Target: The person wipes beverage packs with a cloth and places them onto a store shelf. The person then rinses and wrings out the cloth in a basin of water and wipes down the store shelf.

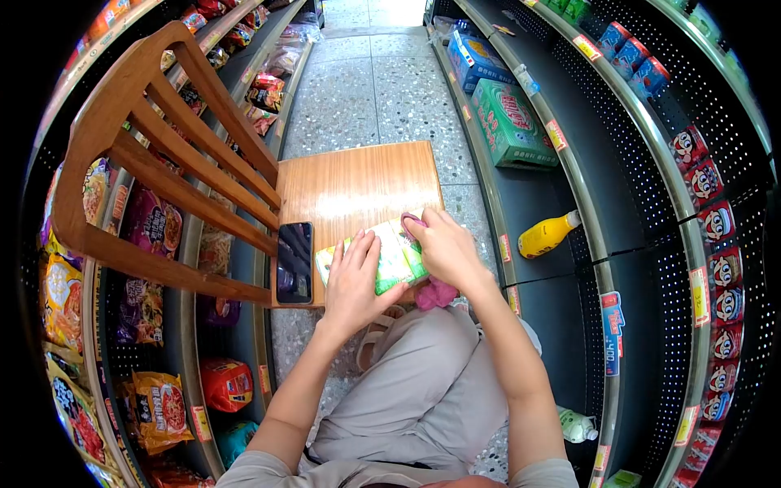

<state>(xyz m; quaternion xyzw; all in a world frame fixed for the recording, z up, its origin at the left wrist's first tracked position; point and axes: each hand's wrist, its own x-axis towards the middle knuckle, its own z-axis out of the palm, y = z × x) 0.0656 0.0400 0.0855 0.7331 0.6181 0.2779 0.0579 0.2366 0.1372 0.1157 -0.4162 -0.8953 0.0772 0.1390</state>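
Note:
A green and yellow carton (394, 262) lies on the wooden chair seat (358, 179), near its front edge. My left hand (355, 272) rests flat on the carton's left part, fingers stretched out and thumb apart. On the right end of the carton, my right hand (447, 250) is closed around a pink cloth (436, 294). Part of the cloth shows at the fingertips, and the rest hangs below the hand. A dark phone (294, 262) lies at the seat's left front corner, beside my left hand.
The chair's slatted back (175, 163) rises at the left. Packaged noodles (163, 411) fill the left shelves. On the right shelves are a yellow bottle (547, 235), a green box (512, 122), a blue box (478, 58) and several cans (633, 57). Speckled floor (338, 89) runs ahead.

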